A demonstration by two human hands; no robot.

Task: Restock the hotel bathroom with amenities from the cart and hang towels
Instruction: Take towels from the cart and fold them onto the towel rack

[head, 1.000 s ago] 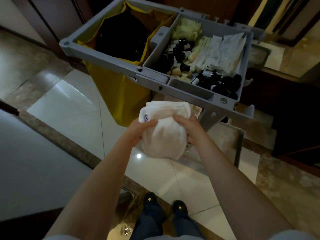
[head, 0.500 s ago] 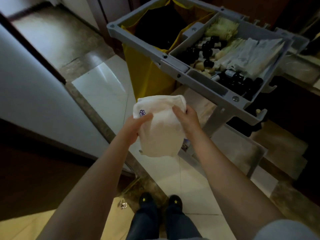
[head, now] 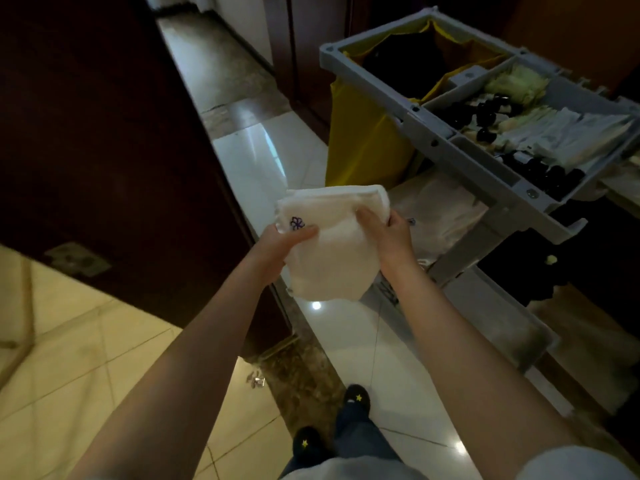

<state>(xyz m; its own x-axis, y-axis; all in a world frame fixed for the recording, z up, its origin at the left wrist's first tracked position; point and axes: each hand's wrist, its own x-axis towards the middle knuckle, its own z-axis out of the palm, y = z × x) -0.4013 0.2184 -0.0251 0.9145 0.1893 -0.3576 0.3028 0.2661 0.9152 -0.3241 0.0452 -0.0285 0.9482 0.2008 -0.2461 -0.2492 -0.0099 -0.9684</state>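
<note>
A folded white towel (head: 332, 251) with a small purple emblem hangs in front of me, held from both sides. My left hand (head: 280, 249) grips its left edge with the thumb over the top. My right hand (head: 388, 239) grips its right edge, fingers pressed into the cloth. The grey housekeeping cart (head: 485, 174) stands to the right, apart from the towel. Its top tray holds several dark small bottles (head: 550, 174) and white packets (head: 568, 133).
A yellow bag (head: 360, 150) hangs in the cart's left frame. More white linen (head: 440, 216) lies on the cart's lower shelf. A dark wooden door (head: 104, 161) stands at the left, with beige tiled floor (head: 86, 358) below it. My feet stand on the glossy white hallway floor (head: 363, 348).
My view has swung left, so the cart has shifted to the right and the dark door and beige floor have come into sight. Both hands still hold the towel.
</note>
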